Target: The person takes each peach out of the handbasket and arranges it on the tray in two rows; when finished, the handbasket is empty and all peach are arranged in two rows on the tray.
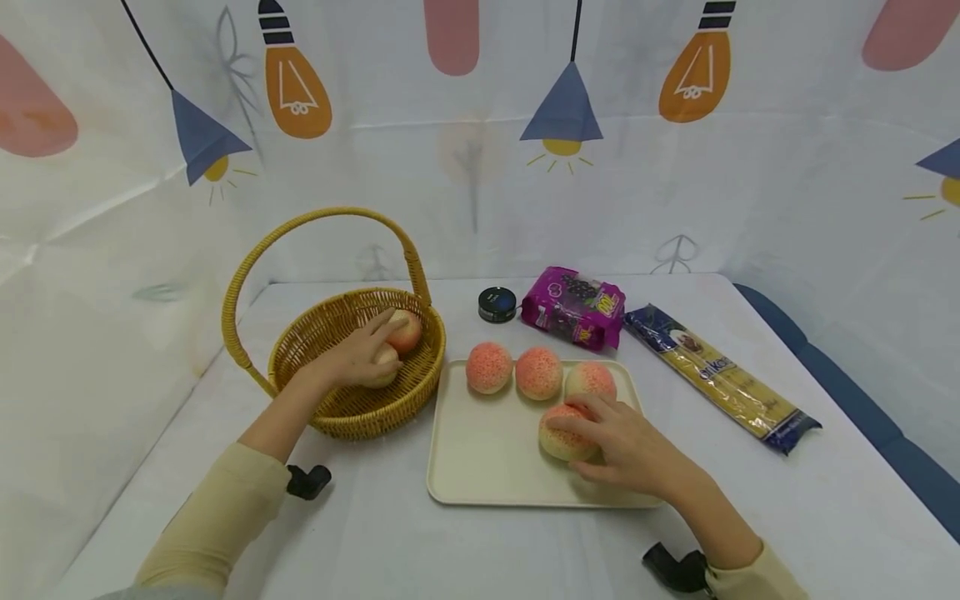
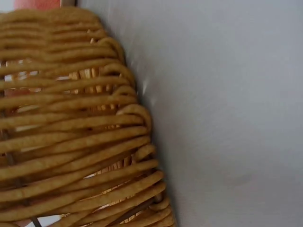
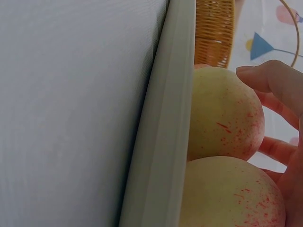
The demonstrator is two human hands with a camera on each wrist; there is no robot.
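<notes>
Inside the wicker basket (image 1: pixel 360 421), my left hand (image 1: pixel 348 358) curls over a pale peach (image 1: pixel 384 367), its fingers also reaching a redder peach (image 1: pixel 406 332). My right hand (image 1: pixel 630 446) holds a pink-speckled peach (image 1: pixel 564 433) on the cream tray (image 1: pixel 480 492). In the right wrist view, the thumb lies on that peach (image 3: pixel 225 113), with fingers behind it. A second peach (image 3: pixel 232 194) sits near the palm there; the hand hides it in the head view. Three peaches (image 1: pixel 538 372) line the tray's back. The left wrist view shows only basket weave (image 2: pixel 71 132) and white cloth.
Behind the tray stand a round black tin (image 1: pixel 497 305) and a purple packet (image 1: pixel 573 308). A long yellow-and-blue packet (image 1: pixel 716 375) lies slanted at the right. The basket's tall handle (image 1: pixel 330 212) arches above the left forearm. White cloth (image 1: pixel 375 517) covers the table.
</notes>
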